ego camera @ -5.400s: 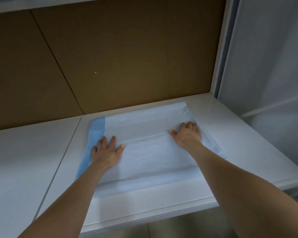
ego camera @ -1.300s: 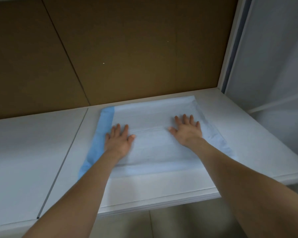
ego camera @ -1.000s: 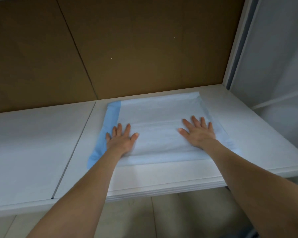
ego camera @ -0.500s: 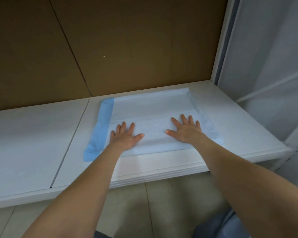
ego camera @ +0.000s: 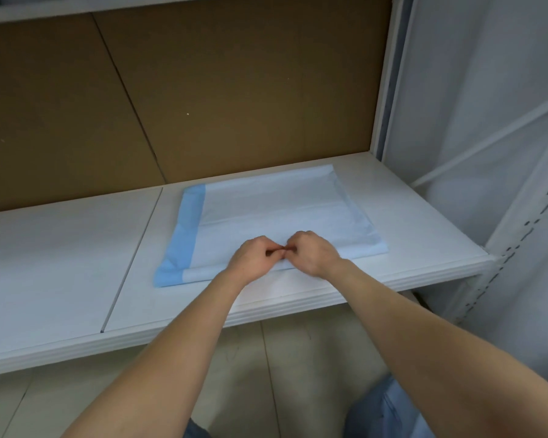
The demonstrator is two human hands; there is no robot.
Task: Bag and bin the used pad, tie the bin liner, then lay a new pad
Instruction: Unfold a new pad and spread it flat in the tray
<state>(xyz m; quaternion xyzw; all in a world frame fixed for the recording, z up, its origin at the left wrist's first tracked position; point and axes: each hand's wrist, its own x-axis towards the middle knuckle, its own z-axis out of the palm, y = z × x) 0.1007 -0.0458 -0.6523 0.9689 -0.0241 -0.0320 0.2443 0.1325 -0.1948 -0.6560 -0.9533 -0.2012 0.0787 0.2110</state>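
The new pad (ego camera: 276,210), white with a blue strip along its left side, lies flat on the white shelf (ego camera: 408,216) against the brown back panel. My left hand (ego camera: 253,257) and my right hand (ego camera: 314,251) rest side by side over the middle of the pad's near edge. Both have their fingers curled in, and their fingertips meet between them. The pad does not look lifted, and I cannot tell whether the fingers pinch any of it. No used pad, bag or bin is in view.
A second white shelf board (ego camera: 60,263) adjoins on the left, with a seam between the two. A white upright post (ego camera: 389,74) and a pale side wall close the right. Tiled floor (ego camera: 266,374) lies below the shelf's front edge.
Both hands were pressed flat and apart on the pad. They have slid back to the middle of its near edge, come together and curled shut. The pad has stayed in place.
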